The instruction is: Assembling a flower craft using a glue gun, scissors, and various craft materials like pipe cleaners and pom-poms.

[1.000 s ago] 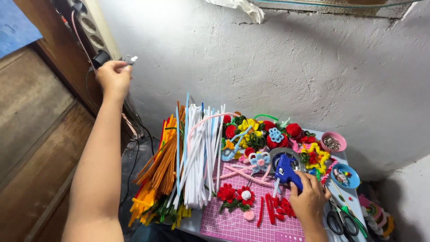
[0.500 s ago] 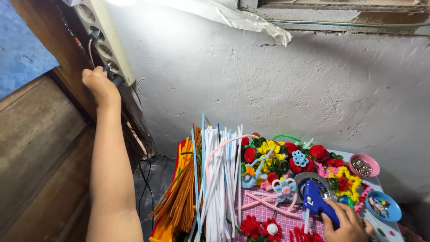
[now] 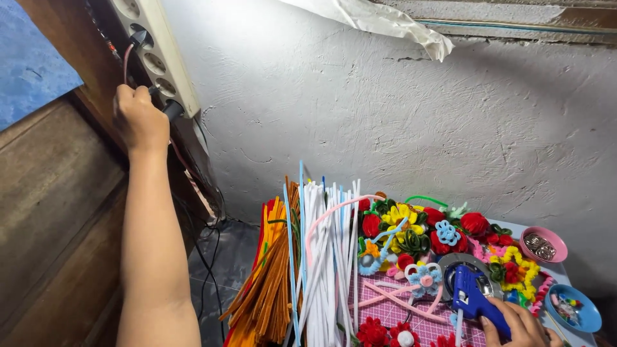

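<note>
My left hand (image 3: 138,119) is raised to a white power strip (image 3: 157,54) fixed on the wooden post at upper left. Its fingers are closed around a black plug (image 3: 172,109) at one of the lower sockets. My right hand (image 3: 524,328) rests low at the right edge of the table and grips the handle of a blue glue gun (image 3: 472,297), whose nozzle points left over a pink cutting mat (image 3: 392,311).
Bundles of white (image 3: 324,257) and orange pipe cleaners (image 3: 273,276) stand on the mat's left. Pipe-cleaner flowers (image 3: 411,234) crowd the back. A pink bowl (image 3: 543,244) and a blue bowl (image 3: 572,308) sit at right. Black cables (image 3: 209,257) hang by the grey wall.
My view has tilted up and closed in on the wall. My left hand rose along the post to the power strip and now holds the plug at a socket. The right hand stays on the glue gun.
</note>
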